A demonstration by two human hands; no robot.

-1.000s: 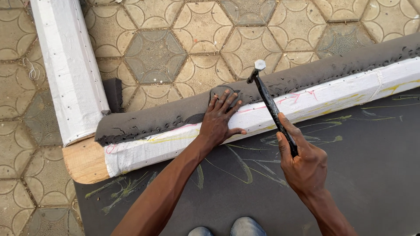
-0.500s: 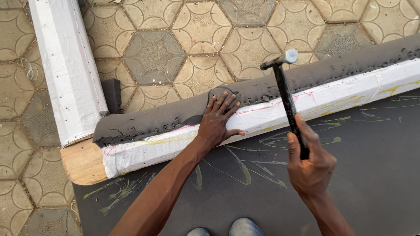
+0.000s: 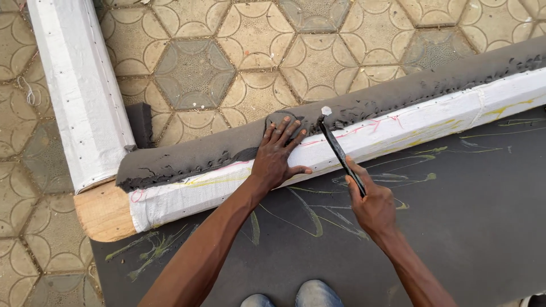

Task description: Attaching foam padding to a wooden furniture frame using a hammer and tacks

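left hand (image 3: 277,153) lies flat, fingers spread, on grey foam (image 3: 227,149); right hand (image 3: 371,206) grips hammer (image 3: 338,149), head touching foam.

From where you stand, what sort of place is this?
Probably an outdoor yard used as an upholstery workshop: patterned hexagonal paving underfoot, a wooden frame wrapped in white sacking, and grey foam strip being tacked on with a hammer.

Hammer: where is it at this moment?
In the head view, right of centre, the hammer is gripped by the right hand, its head down on the grey foam strip beside the left hand.
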